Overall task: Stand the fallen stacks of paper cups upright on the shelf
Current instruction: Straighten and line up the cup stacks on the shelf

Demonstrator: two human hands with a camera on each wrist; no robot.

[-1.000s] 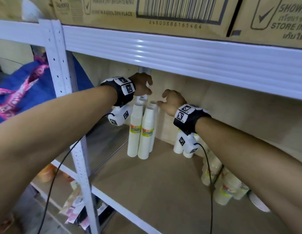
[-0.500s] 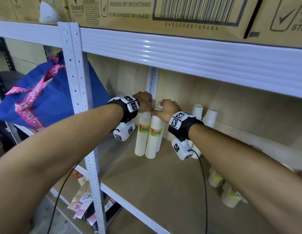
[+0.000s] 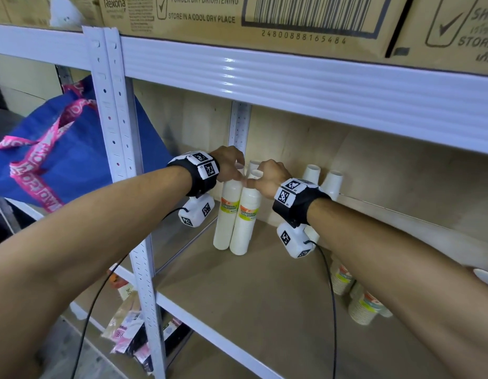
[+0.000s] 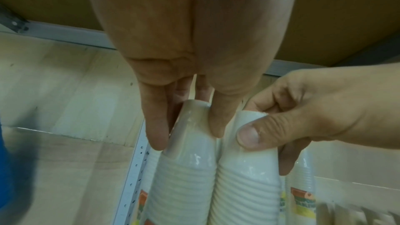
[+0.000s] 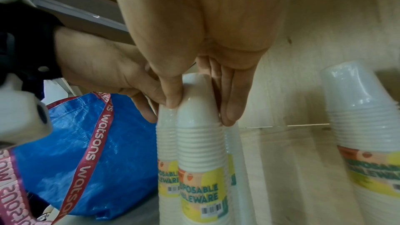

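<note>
Both hands are pinching the tops of two upright cup stacks at the far left corner of the shelf (image 3: 264,291), left hand (image 3: 229,165) on the left stack (image 3: 226,217), right hand (image 3: 267,179) on the right stack (image 3: 244,222), probably steadying them side by side so neither tips, while more stacks (image 3: 360,305) lie fallen near the right.

even, fairly bright indoor light in the head view, with white glare streaks on the ribbed white metal shelf beam (image 3: 292,86) — straight lines bow toward the edges. both wrist views are dimmer and soft; the near palms are out of focus, and the blue woven bag with pink straps (image 4: 13,168) smears into blur at the left wrist frame's edge.
</note>
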